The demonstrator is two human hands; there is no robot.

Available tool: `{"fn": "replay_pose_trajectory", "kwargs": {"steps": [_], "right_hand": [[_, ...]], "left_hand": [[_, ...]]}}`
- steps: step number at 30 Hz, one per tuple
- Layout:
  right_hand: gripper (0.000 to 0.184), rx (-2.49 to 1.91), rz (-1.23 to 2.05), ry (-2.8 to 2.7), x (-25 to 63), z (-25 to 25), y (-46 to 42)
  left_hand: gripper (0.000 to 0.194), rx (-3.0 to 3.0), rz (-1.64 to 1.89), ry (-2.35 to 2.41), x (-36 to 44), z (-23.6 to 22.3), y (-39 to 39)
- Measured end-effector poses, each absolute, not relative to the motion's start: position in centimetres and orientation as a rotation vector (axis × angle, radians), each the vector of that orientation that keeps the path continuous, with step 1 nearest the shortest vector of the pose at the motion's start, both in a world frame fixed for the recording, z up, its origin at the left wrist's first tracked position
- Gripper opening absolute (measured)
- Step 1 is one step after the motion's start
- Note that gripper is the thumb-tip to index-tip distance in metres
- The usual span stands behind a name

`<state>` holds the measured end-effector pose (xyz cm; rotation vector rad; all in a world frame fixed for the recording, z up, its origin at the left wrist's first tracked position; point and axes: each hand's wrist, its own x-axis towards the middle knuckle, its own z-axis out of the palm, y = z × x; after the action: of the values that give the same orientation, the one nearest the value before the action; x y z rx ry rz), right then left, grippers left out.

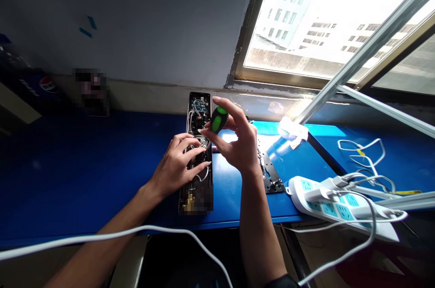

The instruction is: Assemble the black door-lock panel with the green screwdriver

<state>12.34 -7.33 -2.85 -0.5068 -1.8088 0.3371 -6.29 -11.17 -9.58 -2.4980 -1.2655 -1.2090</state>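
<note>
A long black electronics housing [199,118] lies lengthwise in front of me, its inside exposed. White wires and a blue circuit board [201,105] show at its far end, and a brass-coloured part at the near end. My left hand [178,159] rests over the middle of the housing with its fingers spread, fingertips among the wires. My right hand [239,141] grips a screwdriver [219,120] by its green and black handle, above the housing's right side. The screwdriver's tip is hidden behind my fingers.
A black perforated plate [272,175] lies to the right on the blue table [136,143]. Beyond it is a white power strip [326,202] with several plugs. A white cable [163,230] crosses in front of me. Metal bars [360,45] slant before the window.
</note>
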Motion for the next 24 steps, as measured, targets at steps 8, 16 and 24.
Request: {"fn": "replay_pose_trajectory", "kwargs": {"steps": [8, 16, 24], "right_hand": [[0.043, -0.499, 0.355, -1.797, 12.4, -2.2, -7.7], [0.025, -0.514, 0.358, -1.678, 12.9, -1.3, -8.0], [0.027, -0.548, 0.348, -1.676, 12.9, -1.3, -8.1]], "left_hand": [[0.027, -2.496, -1.213, -1.268, -6.3, -9.5, -11.1], [0.027, -2.493, -1.217, -1.271, -6.3, -9.5, -11.2], [0.025, -2.501, -1.215, -1.289, -6.3, -9.5, -11.2]]}}
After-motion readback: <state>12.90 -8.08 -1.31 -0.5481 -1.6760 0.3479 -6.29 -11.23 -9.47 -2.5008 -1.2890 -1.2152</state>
